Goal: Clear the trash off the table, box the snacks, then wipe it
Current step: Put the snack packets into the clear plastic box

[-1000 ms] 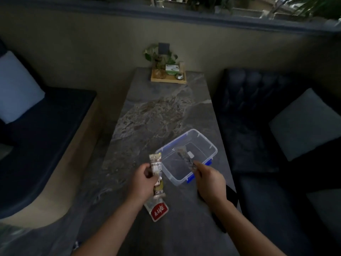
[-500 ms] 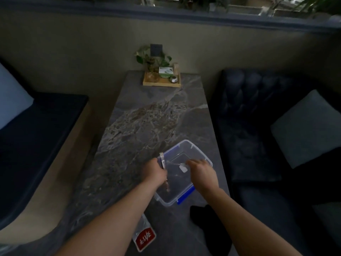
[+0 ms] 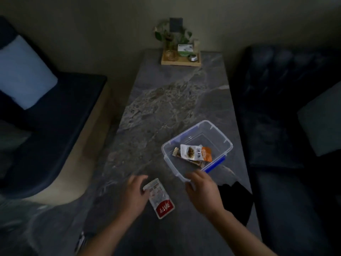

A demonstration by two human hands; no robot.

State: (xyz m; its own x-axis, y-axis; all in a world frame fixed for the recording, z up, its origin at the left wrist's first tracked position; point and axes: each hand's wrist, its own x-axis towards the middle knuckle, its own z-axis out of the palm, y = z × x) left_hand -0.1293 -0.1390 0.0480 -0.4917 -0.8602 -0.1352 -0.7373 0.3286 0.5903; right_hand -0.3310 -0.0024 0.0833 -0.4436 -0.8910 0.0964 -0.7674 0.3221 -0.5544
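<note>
A clear plastic box (image 3: 217,128) with blue clips stands on the grey marble table (image 3: 166,100). Inside it lie several snack packets (image 3: 192,153), white, brown and orange. A white and red snack packet (image 3: 160,199) lies flat on the table in front of the box. My left hand (image 3: 135,193) rests at that packet's left edge, fingers spread and touching its top corner, not gripping it. My right hand (image 3: 202,189) hovers at the box's near corner with fingers loosely curled and nothing in it.
A black cloth (image 3: 234,200) lies at the table's right edge by my right wrist. A wooden tray (image 3: 180,61) with a plant and small items stands at the far end. Dark sofas flank the table on both sides.
Both hands have left the snacks in the box and drawn back toward me. The left hand has come down to the red and white packet.
</note>
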